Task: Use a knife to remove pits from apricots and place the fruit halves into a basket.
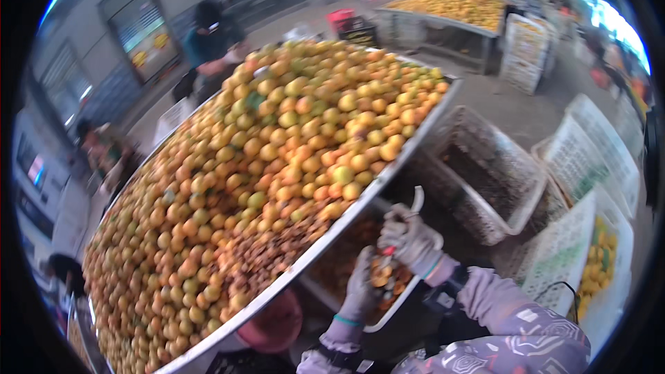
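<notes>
My left hand point(360, 289), in a grey glove, is raised over a white crate point(409, 289), its fingers drawn together; what they hold, if anything, cannot be made out. Beside it, my right hand point(411, 241), gloved too, is curled closed around something mostly hidden. A pale curved strip point(418, 199) sticks up above that hand, and a small red piece point(389, 251) shows at its fingers. Cut orange fruit point(388, 273) lies in the crate below. Alongside, a metal-rimmed table point(332, 237) bears a large heap of apricot-like fruit point(284, 138), with brown pits point(267, 249) near its edge.
To the right stand a white crate with dark remains point(485, 215) and tilted white crates point(599, 152), one with yellow fruit point(599, 256). A pink basin point(275, 322) sits under the table edge. A person point(208, 45) is across the heap; another fruit table point(450, 10) stands behind.
</notes>
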Action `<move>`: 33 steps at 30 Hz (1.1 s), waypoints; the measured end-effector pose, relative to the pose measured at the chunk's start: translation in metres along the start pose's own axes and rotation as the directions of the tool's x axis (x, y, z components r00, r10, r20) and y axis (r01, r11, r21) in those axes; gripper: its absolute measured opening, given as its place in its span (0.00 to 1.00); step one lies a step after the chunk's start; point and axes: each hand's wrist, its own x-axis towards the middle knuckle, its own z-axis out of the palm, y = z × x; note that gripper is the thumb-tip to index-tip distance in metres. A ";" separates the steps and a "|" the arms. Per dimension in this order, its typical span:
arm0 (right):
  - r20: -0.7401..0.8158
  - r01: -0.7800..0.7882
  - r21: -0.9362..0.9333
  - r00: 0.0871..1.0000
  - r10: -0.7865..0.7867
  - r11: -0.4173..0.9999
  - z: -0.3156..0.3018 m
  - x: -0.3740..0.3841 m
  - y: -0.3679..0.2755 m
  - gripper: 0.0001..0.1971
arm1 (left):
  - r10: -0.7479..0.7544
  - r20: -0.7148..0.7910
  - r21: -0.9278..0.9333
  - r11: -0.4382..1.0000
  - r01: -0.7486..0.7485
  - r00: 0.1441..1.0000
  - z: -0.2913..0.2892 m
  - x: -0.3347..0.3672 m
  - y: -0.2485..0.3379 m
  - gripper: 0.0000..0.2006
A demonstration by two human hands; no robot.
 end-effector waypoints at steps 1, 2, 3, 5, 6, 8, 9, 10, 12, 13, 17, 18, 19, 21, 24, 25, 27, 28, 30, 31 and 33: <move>0.039 -0.016 0.013 0.999 0.016 1.000 -0.009 0.001 -0.007 0.16 | -0.125 0.074 -0.128 0.983 0.133 0.989 0.013 -0.007 0.026 0.22; 0.076 -0.029 0.023 0.997 0.027 0.999 -0.013 0.006 -0.010 0.17 | -0.228 0.169 -0.250 0.931 0.266 0.959 0.027 -0.012 0.050 0.21; 0.023 0.056 -0.130 0.998 -0.054 0.990 -0.001 0.006 -0.006 0.17 | -0.222 0.139 -0.263 0.931 0.253 0.965 0.026 -0.012 0.054 0.21; 0.029 0.143 -0.472 0.989 -0.147 0.870 0.030 -0.007 0.009 0.18 | -0.284 0.033 -0.116 0.951 0.286 0.958 0.018 -0.012 0.054 0.22; 0.034 0.133 -0.474 0.991 -0.132 0.870 0.032 -0.006 0.013 0.18 | -0.278 0.021 -0.122 0.953 0.278 0.960 0.010 -0.006 0.034 0.22; 0.067 0.100 -0.413 0.995 -0.079 0.905 0.033 0.000 0.021 0.17 | 0.202 -0.016 0.086 0.976 -0.200 0.979 -0.016 0.011 -0.020 0.22; 0.077 0.091 -0.382 0.995 -0.067 0.920 0.029 0.002 0.020 0.17 | 0.255 -0.013 0.101 0.962 -0.252 0.967 -0.007 0.005 0.000 0.22; 0.088 0.082 -0.349 0.995 -0.054 0.933 0.025 0.005 0.019 0.16 | 0.256 -0.018 0.099 0.962 -0.253 0.967 -0.012 0.007 -0.008 0.22; 0.114 0.056 -0.285 0.993 -0.024 0.957 0.020 0.007 0.021 0.15 | 0.299 0.028 0.243 0.924 -0.297 0.954 -0.026 0.012 -0.029 0.22; 0.066 0.040 -0.259 0.998 -0.023 0.965 0.015 0.007 0.018 0.16 | 0.298 0.028 0.238 0.925 -0.296 0.954 -0.014 0.007 -0.008 0.22; 0.117 -0.015 -0.158 0.993 0.034 0.987 0.000 0.009 0.017 0.18 | -0.098 0.003 -0.072 0.993 0.098 0.995 -0.007 0.003 -0.015 0.22; 0.119 -0.024 -0.158 0.992 0.043 0.987 0.002 0.007 0.020 0.18 | 0.041 0.014 -0.038 0.998 -0.040 0.999 -0.013 0.007 -0.030 0.23; 0.074 -0.016 -0.171 0.997 0.029 0.985 0.005 0.004 0.017 0.18 | 0.038 0.026 -0.038 0.999 -0.037 0.999 -0.004 0.004 -0.012 0.23; 0.000 -0.013 -0.183 1.000 0.013 0.983 0.004 0.005 0.013 0.18 | -0.263 0.186 -0.302 0.902 0.309 0.947 0.013 -0.005 0.020 0.24; -0.065 0.072 -0.294 0.993 -0.095 0.953 0.024 0.005 0.025 0.15 | -0.146 0.496 -0.491 0.766 0.416 0.856 -0.018 0.009 0.008 0.26; -0.043 0.054 -0.280 0.997 -0.069 0.958 0.025 0.009 0.021 0.15 | -0.241 0.353 -0.536 0.740 0.407 0.904 -0.008 0.009 0.012 0.26; -0.018 0.084 -0.276 0.996 -0.093 0.957 0.023 0.015 0.012 0.16 | -0.269 0.331 -0.572 0.706 0.418 0.905 0.010 0.010 0.031 0.26; -0.003 0.132 -0.286 0.990 -0.138 0.949 0.022 0.020 0.009 0.17 | -0.250 0.347 -0.562 0.717 0.413 0.904 0.010 0.011 0.039 0.24; 0.101 0.135 -0.237 0.988 -0.114 0.962 0.011 0.025 0.002 0.16 | -0.190 0.406 -0.647 0.631 0.428 0.894 0.002 0.009 0.027 0.17; 0.085 0.150 -0.230 0.987 -0.134 0.962 0.010 0.026 -0.001 0.16 | -0.139 0.339 -0.537 0.783 0.313 0.931 0.003 0.007 0.028 0.15; 0.104 0.158 -0.176 0.985 -0.141 0.972 0.008 0.029 -0.009 0.18 | -0.166 0.270 -0.625 0.719 0.304 0.948 0.005 0.007 0.027 0.15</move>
